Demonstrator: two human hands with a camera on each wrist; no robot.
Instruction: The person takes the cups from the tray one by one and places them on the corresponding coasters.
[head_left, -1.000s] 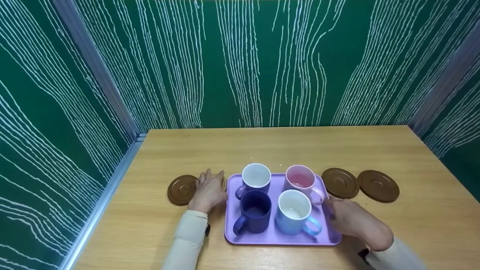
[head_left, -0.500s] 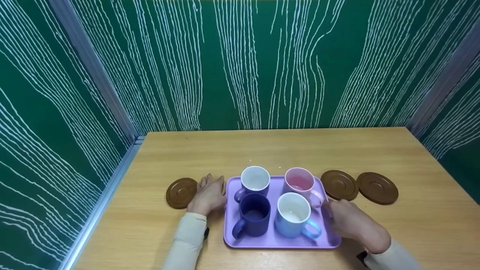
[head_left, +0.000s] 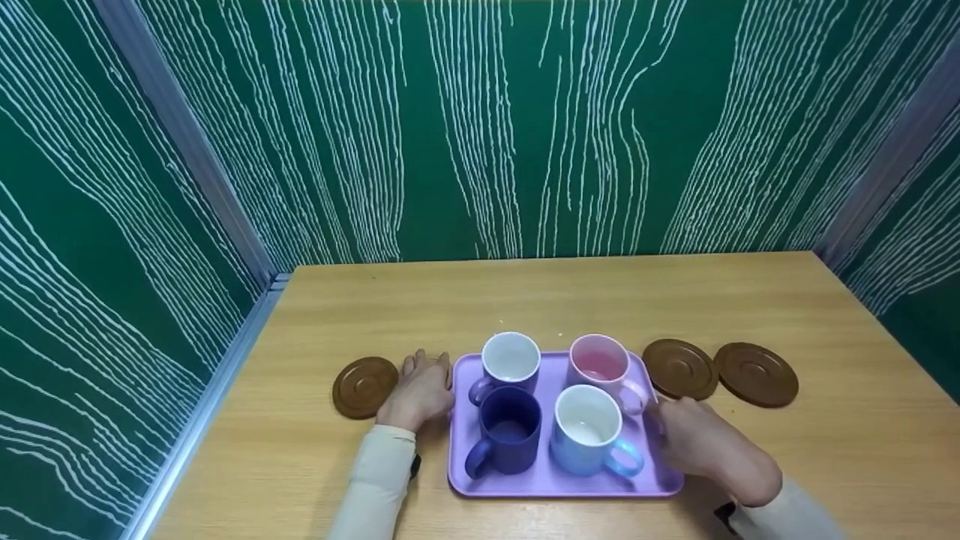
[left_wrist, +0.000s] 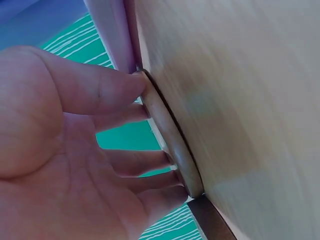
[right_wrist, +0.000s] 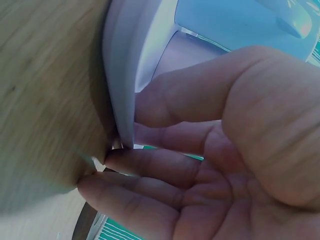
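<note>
Tan disc point(left_wrist: 172, 142): located on the counter point(head_left: 375, 315), immediately left of the purple tray point(head_left: 555, 480). Your left hand point(head_left: 418, 391) is part closed, thumb at one end of its rim and fingertips along the far side, gripping it. The head view hides nearly all of this; the left wrist view shows it.

Your right hand point(head_left: 705, 442) is at the tray's right edge. The right wrist view shows thumb against the rim and other fingertips down at the counter; I cannot tell whether it grips.

On the tray, all upright: white-lined purple mug point(head_left: 511, 360), pink mug point(head_left: 600, 364), dark blue mug point(head_left: 510, 431), light blue mug point(head_left: 587, 431). The front pair partly blocks the rear pair. Brown coasters flank you: one left point(head_left: 365, 387), two right point(head_left: 757, 375).
</note>
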